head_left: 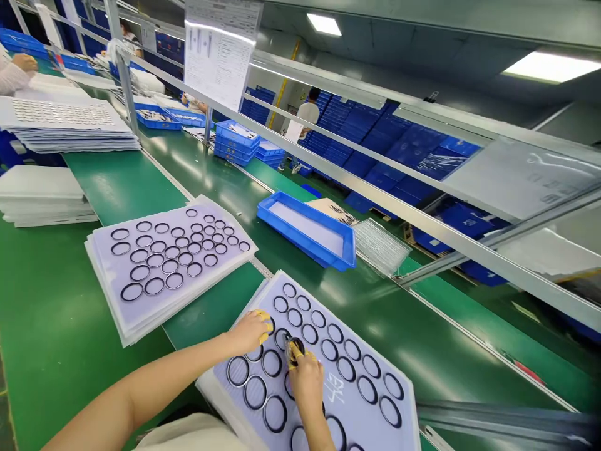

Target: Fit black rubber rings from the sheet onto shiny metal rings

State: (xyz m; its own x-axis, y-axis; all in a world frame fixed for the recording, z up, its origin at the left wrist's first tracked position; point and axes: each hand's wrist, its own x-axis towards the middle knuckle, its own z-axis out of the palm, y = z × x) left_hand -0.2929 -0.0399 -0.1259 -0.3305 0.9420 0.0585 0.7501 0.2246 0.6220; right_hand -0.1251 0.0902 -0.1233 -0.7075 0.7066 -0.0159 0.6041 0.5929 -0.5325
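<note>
Yellow finger covers show on both of my hands. My right hand [306,379] is closed in a pinch on a black ring [297,344], held just over the near sheet stack [375,410]. A small dark and shiny bit beside those fingertips is too blurred to name. My left hand [251,332] has its fingers bent together at the edge of another black ring [273,325], which they partly hide. Several more black rings, such as the ring [275,413], lie flat in loose rows on the white sheet around my hands. A pale handwritten mark [335,388] shows on it.
A second sheet stack [106,269] with several rings lies to the left. Beyond stands a blue tray [305,228], beside a ribbed clear sheet [381,245]. A metal rail [375,188] crosses above the green bench [42,294]. Other people work farther back, one hand [24,62] at far left.
</note>
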